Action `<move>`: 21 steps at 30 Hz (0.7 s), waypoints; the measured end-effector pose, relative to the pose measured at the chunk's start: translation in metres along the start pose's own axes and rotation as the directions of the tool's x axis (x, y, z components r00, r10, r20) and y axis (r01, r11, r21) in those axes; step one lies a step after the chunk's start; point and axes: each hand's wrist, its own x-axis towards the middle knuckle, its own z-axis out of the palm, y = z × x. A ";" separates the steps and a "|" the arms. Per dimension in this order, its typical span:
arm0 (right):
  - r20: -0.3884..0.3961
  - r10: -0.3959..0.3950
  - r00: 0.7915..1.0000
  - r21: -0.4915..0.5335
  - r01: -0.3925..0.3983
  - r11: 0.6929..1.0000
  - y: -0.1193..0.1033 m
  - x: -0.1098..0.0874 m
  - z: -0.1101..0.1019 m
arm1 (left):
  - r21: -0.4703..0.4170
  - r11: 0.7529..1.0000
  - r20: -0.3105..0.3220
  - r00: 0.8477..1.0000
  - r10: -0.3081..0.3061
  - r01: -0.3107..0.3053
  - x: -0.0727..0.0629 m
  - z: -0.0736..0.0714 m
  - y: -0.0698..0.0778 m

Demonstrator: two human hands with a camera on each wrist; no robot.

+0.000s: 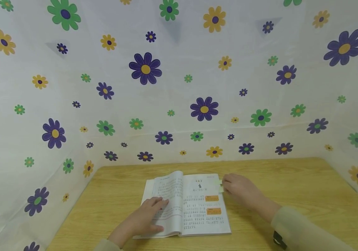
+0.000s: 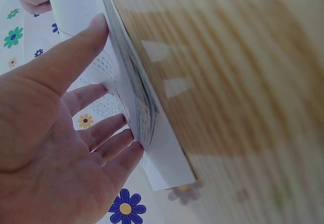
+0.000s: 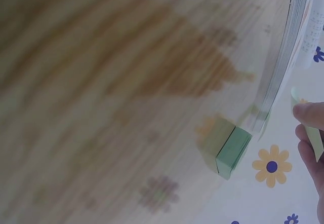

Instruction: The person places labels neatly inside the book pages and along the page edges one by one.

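Observation:
An open book with printed pages lies on the table, its left pages bulging up near the spine. On the left page rests my left hand, fingers spread; in the left wrist view its thumb and fingertips press against the pages. My right hand is at the upper right edge of the book. Between thumb and fingers it pinches a pale green sticky note, slightly curled. Pale green tabs show at the page edge beside that hand. A small green block, like a sticky-note pad, sits close to the book's corner.
The wood-grain table extends around the book on both sides. White sheeting with printed flowers encloses the table at the back, left and right. A dark strap sits at the right sleeve.

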 end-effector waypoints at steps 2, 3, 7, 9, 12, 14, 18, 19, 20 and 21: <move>-0.005 -0.005 1.000 0.005 0.005 1.000 0.000 0.000 0.000 | -0.002 1.000 -0.004 1.000 0.001 -0.001 0.000 0.000 0.000; -0.008 -0.006 1.000 0.009 0.006 1.000 0.000 0.001 0.000 | -0.003 1.000 -0.006 1.000 0.002 -0.002 0.000 0.000 0.000; -0.016 -0.009 1.000 0.008 0.010 1.000 -0.001 0.001 0.002 | 0.000 1.000 -0.013 1.000 0.004 -0.004 0.000 0.001 0.000; -0.022 -0.018 1.000 0.003 0.018 1.000 -0.002 0.002 0.003 | 0.019 1.000 -0.015 1.000 0.008 -0.008 0.000 0.002 -0.001; -0.021 -0.023 1.000 -0.002 0.023 1.000 -0.002 0.004 0.004 | 0.004 1.000 -0.013 1.000 0.001 -0.001 0.000 0.002 -0.001; -0.009 -0.012 1.000 0.004 0.012 1.000 -0.003 0.005 0.004 | 0.006 1.000 -0.010 1.000 0.004 -0.004 0.000 0.001 0.000; 0.022 0.018 1.000 0.010 -0.018 1.000 -0.005 0.007 0.005 | -0.009 1.000 -0.003 1.000 -0.002 0.002 0.000 0.000 0.000; 0.027 0.021 0.999 0.010 -0.021 1.000 -0.005 0.008 0.006 | -0.007 1.000 -0.001 1.000 -0.003 0.003 0.000 0.001 0.000; 0.032 0.022 0.999 0.010 -0.022 1.000 -0.005 0.008 0.006 | -0.008 1.000 0.001 1.000 -0.006 0.006 0.000 0.001 0.000; 0.035 0.022 0.999 0.009 -0.023 1.000 -0.006 0.008 0.006 | -0.009 1.000 0.002 1.000 -0.007 0.007 0.001 0.001 0.000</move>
